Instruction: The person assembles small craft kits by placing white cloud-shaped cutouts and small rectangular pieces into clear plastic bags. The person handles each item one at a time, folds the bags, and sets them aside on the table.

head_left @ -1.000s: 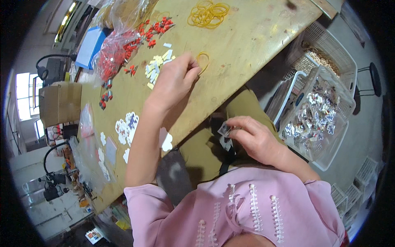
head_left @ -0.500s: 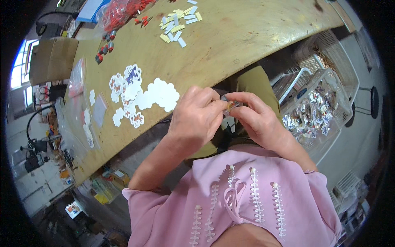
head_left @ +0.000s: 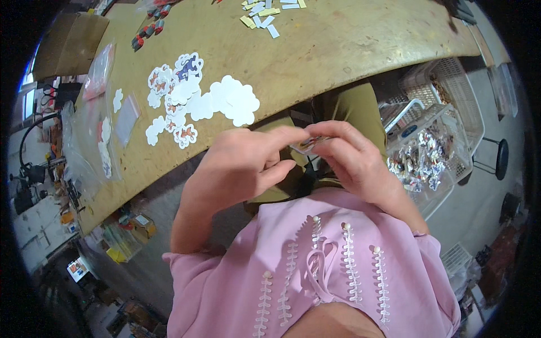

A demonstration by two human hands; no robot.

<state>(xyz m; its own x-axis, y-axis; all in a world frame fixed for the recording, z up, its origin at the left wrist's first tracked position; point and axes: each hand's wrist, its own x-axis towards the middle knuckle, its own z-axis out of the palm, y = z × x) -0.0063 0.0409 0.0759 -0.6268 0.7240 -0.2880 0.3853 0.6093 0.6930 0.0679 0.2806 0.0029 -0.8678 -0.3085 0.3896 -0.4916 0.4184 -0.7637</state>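
Over my lap, my right hand pinches a small, shiny clear piece with some yellowish and dark colour on it. The fingers cover much of it, and its exact kind does not show. My left hand is beside it, slightly blurred, with the index finger stretched to the top edge of the piece and the thumb apart below. Nothing shows between the left thumb and finger. On the table nearby lies a pile of white cloud-shaped cutouts, some with printed figures.
The wooden table bears white and yellow strips, red-and-grey small parts and plastic bags. At right, a clear bin full of shiny cutouts sits by white baskets. A cardboard box is far left.
My left thumb has come away from the piece and the left hand has opened and shifted left. My right hand still holds the piece. The view has tilted, with the table higher in it.
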